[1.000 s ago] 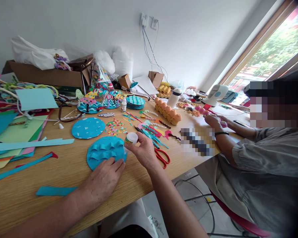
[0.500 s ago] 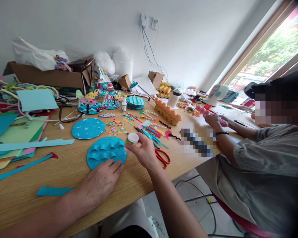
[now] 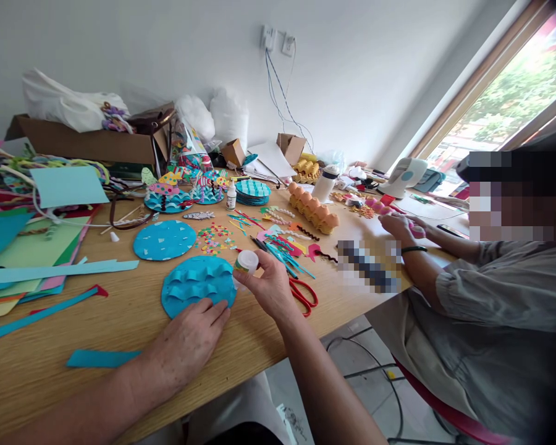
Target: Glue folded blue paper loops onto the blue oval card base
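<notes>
1. The right grip (image 3: pixel 269 285) clasps a bottle (image 3: pixel 246 262) between thumb and fingers, tilted, at the blue disc's right edge; whether they touch is unclear.
2. The left grip (image 3: pixel 197 337) is flat and relaxed, fingertips resting on the near edge of the disc (image 3: pixel 171 303).
3. Curled strips (image 3: pixel 192 290) stand in rows on the disc, just beyond the left fingers.
4. Red scissors (image 3: pixel 313 292) lie on the desk (image 3: pixel 23 364), right of the right grip.

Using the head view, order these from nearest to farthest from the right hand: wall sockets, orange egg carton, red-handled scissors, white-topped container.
1. White-topped container: held in the right hand.
2. Red-handled scissors: just right of the wrist.
3. Orange egg carton: farther back, to the right.
4. Wall sockets: high on the back wall.
</notes>
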The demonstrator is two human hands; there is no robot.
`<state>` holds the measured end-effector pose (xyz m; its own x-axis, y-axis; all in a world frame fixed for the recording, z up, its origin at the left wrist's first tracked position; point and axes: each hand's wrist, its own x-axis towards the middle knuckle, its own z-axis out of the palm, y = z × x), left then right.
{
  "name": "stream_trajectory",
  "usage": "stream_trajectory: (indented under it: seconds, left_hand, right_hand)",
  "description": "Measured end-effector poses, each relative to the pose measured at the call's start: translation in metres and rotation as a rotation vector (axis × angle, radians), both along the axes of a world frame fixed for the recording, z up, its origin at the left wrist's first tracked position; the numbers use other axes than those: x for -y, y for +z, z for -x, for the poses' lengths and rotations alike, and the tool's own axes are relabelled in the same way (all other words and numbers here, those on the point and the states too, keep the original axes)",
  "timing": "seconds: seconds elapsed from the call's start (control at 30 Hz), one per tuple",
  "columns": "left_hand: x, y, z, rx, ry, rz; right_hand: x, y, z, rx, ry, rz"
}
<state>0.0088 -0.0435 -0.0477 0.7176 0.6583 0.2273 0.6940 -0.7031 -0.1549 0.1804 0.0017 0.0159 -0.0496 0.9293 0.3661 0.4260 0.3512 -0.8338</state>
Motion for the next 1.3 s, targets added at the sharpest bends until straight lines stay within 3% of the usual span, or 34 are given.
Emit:
stream_trajectory:
  seconds: [0.5, 0.7, 0.9, 1.3]
  left_hand:
    - [0.003, 0.008, -0.003, -0.067, 0.027, 0.015]
    - [0.003, 0.011, -0.004, -0.055, 0.002, 0.022]
    - [0.002, 0.007, -0.002, -0.072, -0.012, -0.013]
    - [0.006, 0.007, 0.001, -0.075, -0.013, 0.026]
  right_hand:
    - [0.0, 0.001, 0.004, 0.022, 0.024, -0.01]
    - [0.0, 0.005, 0.002, -0.055, -0.04, -0.048]
    - [-0.002, -0.001, 0.012, -0.157, 0.031, -0.008]
    - [-0.004, -0.008, 0.026, -0.036, 0.063, -0.005]
